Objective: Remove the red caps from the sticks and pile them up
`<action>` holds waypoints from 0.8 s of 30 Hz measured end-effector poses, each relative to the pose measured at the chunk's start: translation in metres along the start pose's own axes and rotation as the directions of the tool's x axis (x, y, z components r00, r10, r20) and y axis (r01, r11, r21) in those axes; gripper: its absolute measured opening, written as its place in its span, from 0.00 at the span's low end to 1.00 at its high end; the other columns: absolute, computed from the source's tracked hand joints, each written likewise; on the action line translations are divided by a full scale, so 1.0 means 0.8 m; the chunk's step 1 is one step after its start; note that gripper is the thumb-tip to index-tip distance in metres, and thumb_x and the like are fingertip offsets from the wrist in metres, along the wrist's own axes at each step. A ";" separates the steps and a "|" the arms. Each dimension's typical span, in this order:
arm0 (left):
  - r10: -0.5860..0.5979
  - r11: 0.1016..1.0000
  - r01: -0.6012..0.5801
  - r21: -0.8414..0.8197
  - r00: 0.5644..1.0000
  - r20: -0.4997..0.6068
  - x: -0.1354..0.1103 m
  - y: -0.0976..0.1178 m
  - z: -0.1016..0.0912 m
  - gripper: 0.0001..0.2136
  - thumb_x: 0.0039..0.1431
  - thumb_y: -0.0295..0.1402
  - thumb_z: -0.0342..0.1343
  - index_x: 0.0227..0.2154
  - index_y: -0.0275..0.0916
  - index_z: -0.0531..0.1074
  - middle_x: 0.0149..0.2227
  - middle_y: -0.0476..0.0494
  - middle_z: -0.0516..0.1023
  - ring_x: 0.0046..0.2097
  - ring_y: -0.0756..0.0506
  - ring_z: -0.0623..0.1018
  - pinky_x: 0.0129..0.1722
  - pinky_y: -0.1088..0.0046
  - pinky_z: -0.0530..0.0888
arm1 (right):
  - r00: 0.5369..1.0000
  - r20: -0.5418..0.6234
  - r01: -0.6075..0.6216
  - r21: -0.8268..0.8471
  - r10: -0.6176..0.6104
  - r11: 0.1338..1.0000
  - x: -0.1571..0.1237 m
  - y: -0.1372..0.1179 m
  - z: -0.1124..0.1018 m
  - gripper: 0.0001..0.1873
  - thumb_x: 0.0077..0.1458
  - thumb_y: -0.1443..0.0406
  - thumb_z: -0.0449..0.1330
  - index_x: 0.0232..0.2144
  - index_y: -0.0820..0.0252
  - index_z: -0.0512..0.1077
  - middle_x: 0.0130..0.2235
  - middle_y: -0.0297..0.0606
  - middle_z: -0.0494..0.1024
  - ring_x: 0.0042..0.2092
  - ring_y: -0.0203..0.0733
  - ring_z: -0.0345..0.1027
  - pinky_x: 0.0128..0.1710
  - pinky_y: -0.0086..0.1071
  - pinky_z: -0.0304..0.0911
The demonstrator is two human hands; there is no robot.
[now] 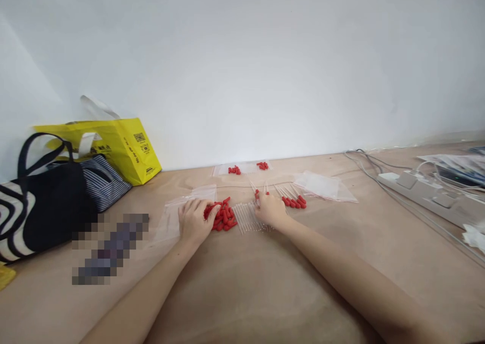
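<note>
My left hand (197, 220) rests palm down at the left side of a heap of small red caps (225, 217), its thumb spread and its fingertips touching the heap. Beside the heap lies a row of thin pale sticks (246, 218). My right hand (271, 210) bends over the right end of this row, fingers closed around a red-capped stick (257, 194); the grip itself is partly hidden. Just right of that hand lies a group of sticks with red caps (294, 202) on their near ends.
Clear plastic zip bags lie to the left (168, 217) and right (326, 186). Another bag (246, 167) by the wall bears two red clusters. A yellow bag (140, 152) and a black tote (53, 207) stand at left; a power strip (428, 195) with cables lies right.
</note>
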State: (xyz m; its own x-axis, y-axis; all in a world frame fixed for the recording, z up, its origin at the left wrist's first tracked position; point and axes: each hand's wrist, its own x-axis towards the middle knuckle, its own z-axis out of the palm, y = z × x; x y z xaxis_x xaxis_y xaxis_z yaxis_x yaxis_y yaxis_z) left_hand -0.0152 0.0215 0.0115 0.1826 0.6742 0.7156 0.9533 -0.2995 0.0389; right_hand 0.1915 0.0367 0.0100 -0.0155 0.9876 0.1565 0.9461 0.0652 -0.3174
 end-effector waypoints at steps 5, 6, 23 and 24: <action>-0.128 0.990 0.132 -0.049 0.988 0.086 0.008 -0.007 -0.002 0.09 0.53 0.39 0.50 0.24 0.42 0.69 0.28 0.49 0.75 0.35 0.44 0.71 0.36 0.67 0.59 | 1.000 -0.017 0.009 -0.048 -0.009 0.999 -0.009 0.005 -0.010 0.15 0.51 0.62 0.49 0.40 0.60 0.67 0.35 0.46 0.74 0.38 0.49 0.69 0.32 0.36 0.58; -0.157 0.984 0.166 -0.068 0.980 0.118 0.013 -0.009 -0.003 0.08 0.52 0.39 0.50 0.24 0.42 0.69 0.28 0.49 0.75 0.35 0.44 0.72 0.36 0.67 0.59 | 0.999 -0.034 0.011 -0.053 -0.013 0.999 -0.012 0.011 -0.013 0.15 0.52 0.61 0.48 0.40 0.58 0.67 0.35 0.45 0.75 0.38 0.48 0.69 0.32 0.35 0.58; -0.045 0.992 0.087 -0.089 0.919 0.392 0.070 0.020 0.017 0.09 0.51 0.38 0.50 0.23 0.41 0.70 0.32 0.47 0.76 0.39 0.43 0.71 0.42 0.60 0.56 | 0.919 -0.001 -0.393 -0.006 0.393 0.919 0.008 0.154 -0.038 0.16 0.47 0.56 0.51 0.33 0.56 0.72 0.36 0.41 0.75 0.39 0.47 0.68 0.34 0.34 0.59; -0.039 0.992 0.078 -0.096 0.935 0.352 0.061 0.025 0.010 0.09 0.53 0.37 0.48 0.25 0.41 0.70 0.32 0.47 0.75 0.39 0.43 0.71 0.43 0.60 0.56 | 0.918 0.004 -0.396 -0.009 0.396 0.918 0.010 0.155 -0.037 0.16 0.46 0.55 0.52 0.31 0.57 0.73 0.35 0.43 0.75 0.38 0.47 0.68 0.33 0.35 0.59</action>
State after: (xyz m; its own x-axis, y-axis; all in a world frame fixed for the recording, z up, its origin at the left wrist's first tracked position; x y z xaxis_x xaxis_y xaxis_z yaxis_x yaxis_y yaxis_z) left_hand 0.0142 0.0536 0.0417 0.2180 0.8800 0.4221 0.9372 -0.3094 0.1610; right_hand 0.3186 0.0489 -0.0005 0.3591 0.9332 0.0145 0.8777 -0.3324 -0.3452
